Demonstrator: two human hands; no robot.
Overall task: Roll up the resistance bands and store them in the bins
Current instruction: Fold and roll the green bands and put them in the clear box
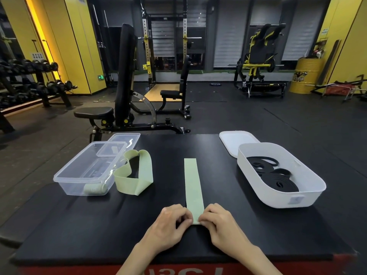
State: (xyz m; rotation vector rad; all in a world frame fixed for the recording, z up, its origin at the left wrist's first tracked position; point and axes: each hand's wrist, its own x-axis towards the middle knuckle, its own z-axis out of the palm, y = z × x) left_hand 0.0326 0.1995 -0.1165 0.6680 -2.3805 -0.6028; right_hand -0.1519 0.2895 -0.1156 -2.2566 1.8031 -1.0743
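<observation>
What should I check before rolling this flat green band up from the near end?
1. Grip: left hand and right hand both pinch the near end of the flat green band: ok.
2. Lie: it runs straight and untwisted on the mat: ok.
3. First turn tight: cannot tell, fingers cover it.
4. Storage: clear bin open, lid off: ok.
5. Room beside the rolled green band already inside: ok.
</observation>
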